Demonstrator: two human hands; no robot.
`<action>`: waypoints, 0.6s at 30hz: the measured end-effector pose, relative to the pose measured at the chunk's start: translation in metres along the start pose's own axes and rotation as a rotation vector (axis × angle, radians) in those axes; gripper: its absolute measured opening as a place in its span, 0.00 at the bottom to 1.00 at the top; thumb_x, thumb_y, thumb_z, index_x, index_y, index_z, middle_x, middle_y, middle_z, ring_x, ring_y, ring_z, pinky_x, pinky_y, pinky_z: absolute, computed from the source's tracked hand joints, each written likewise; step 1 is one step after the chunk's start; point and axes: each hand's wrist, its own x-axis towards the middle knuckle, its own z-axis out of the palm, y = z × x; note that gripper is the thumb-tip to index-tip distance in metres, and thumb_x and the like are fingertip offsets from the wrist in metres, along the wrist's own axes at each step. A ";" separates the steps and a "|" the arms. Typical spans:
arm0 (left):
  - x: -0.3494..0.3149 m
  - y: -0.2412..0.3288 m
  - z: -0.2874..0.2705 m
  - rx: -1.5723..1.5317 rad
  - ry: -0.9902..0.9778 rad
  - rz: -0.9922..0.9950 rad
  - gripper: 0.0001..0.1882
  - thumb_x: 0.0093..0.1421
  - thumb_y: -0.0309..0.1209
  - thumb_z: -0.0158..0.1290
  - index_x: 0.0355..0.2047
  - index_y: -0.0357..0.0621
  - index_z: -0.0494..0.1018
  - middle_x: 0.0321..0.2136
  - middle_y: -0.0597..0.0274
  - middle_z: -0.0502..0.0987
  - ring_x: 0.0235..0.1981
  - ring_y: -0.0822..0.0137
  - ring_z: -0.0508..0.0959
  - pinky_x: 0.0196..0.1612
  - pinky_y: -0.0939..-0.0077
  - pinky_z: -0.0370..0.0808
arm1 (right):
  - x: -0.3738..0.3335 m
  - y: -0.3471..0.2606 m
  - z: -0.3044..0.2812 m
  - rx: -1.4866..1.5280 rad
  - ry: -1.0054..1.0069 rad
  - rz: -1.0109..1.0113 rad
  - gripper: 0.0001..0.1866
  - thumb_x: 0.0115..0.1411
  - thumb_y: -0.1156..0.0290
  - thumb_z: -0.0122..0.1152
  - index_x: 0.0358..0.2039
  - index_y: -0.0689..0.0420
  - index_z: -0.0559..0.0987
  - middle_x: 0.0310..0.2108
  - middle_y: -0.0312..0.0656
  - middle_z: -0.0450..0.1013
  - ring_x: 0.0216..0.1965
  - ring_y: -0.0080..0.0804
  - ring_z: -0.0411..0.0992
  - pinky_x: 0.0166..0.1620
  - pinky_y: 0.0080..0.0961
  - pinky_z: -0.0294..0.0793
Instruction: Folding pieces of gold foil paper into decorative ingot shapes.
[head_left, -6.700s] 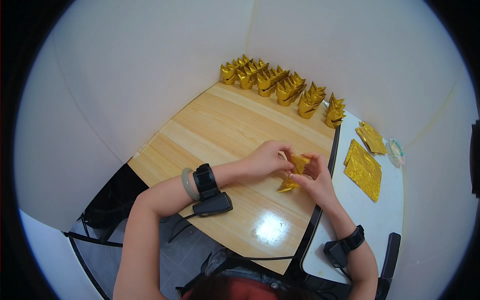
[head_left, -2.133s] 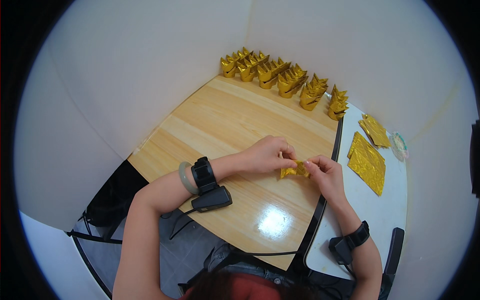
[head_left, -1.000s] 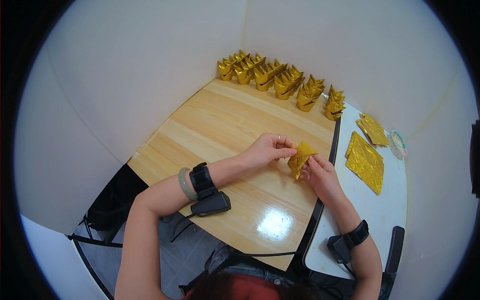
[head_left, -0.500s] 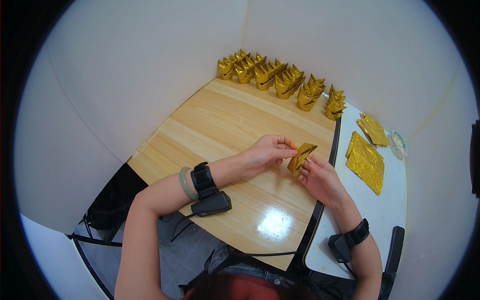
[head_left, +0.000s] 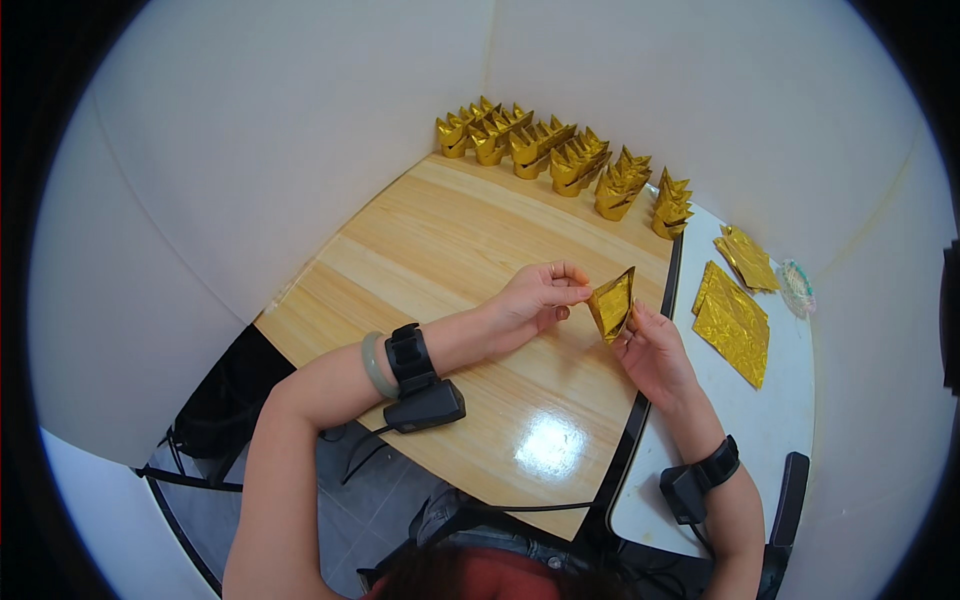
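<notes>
A folded piece of gold foil paper [head_left: 612, 302] is held above the wooden table, its pointed top up and a broad flat face showing. My left hand [head_left: 540, 303] pinches its left corner between thumb and fingers. On the other side, my right hand [head_left: 658, 352] grips the lower right edge, fingertips partly hidden behind the foil. Along the far edge stand several rows of nested gold paper ingots [head_left: 580, 162], points upward. To the right, flat gold foil sheets [head_left: 733, 325] lie stacked on the white table, with a smaller foil stack [head_left: 746, 260] behind them.
The wooden tabletop [head_left: 430, 240] meets the white table [head_left: 660, 480] at a dark seam. A small pale round object [head_left: 796, 288] sits against the right wall. White walls [head_left: 250, 150] enclose the tables. Black cabled devices [head_left: 425, 407] are strapped to both wrists.
The folded foil has turned upright and spread wider, now showing a broad diamond-like face. My right hand has shifted slightly right, and my left hand a little up.
</notes>
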 end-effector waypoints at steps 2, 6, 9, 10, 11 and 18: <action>0.002 -0.002 -0.003 -0.027 -0.004 0.036 0.07 0.57 0.27 0.57 0.35 0.49 0.71 0.31 0.74 0.73 0.33 0.81 0.71 0.34 0.85 0.66 | -0.002 0.000 0.004 0.028 0.007 -0.006 0.13 0.65 0.65 0.50 0.45 0.59 0.73 0.39 0.34 0.74 0.37 0.19 0.71 0.41 0.17 0.71; 0.003 -0.002 -0.006 -0.046 -0.014 0.049 0.07 0.57 0.28 0.57 0.35 0.50 0.71 0.31 0.74 0.74 0.33 0.81 0.71 0.34 0.84 0.66 | -0.004 -0.003 0.018 0.041 0.047 0.009 0.14 0.65 0.64 0.50 0.45 0.59 0.73 0.39 0.34 0.74 0.37 0.19 0.70 0.41 0.17 0.71; 0.001 -0.002 -0.003 -0.077 -0.036 0.044 0.07 0.57 0.27 0.57 0.36 0.50 0.71 0.31 0.74 0.74 0.33 0.80 0.71 0.34 0.83 0.66 | -0.006 -0.005 0.022 0.072 0.039 0.020 0.14 0.66 0.64 0.50 0.45 0.59 0.73 0.40 0.35 0.73 0.37 0.19 0.71 0.41 0.16 0.72; 0.000 -0.002 -0.002 -0.082 -0.041 0.042 0.08 0.57 0.28 0.57 0.37 0.50 0.71 0.31 0.74 0.74 0.34 0.80 0.72 0.34 0.83 0.66 | -0.007 -0.005 0.022 0.071 0.054 0.017 0.14 0.66 0.63 0.49 0.45 0.59 0.73 0.39 0.35 0.73 0.36 0.19 0.71 0.39 0.16 0.72; 0.000 -0.002 -0.002 -0.087 -0.046 0.040 0.08 0.57 0.28 0.57 0.37 0.50 0.71 0.32 0.73 0.74 0.34 0.80 0.72 0.34 0.84 0.66 | -0.007 -0.005 0.022 0.070 0.068 0.015 0.14 0.66 0.63 0.49 0.45 0.59 0.73 0.39 0.35 0.74 0.34 0.18 0.71 0.38 0.15 0.73; -0.002 0.004 -0.001 0.033 -0.032 -0.147 0.12 0.57 0.27 0.56 0.42 0.49 0.70 0.37 0.70 0.74 0.40 0.78 0.73 0.41 0.83 0.69 | -0.005 -0.005 0.015 0.035 0.118 0.048 0.14 0.66 0.62 0.48 0.44 0.59 0.73 0.33 0.33 0.73 0.29 0.16 0.70 0.33 0.14 0.73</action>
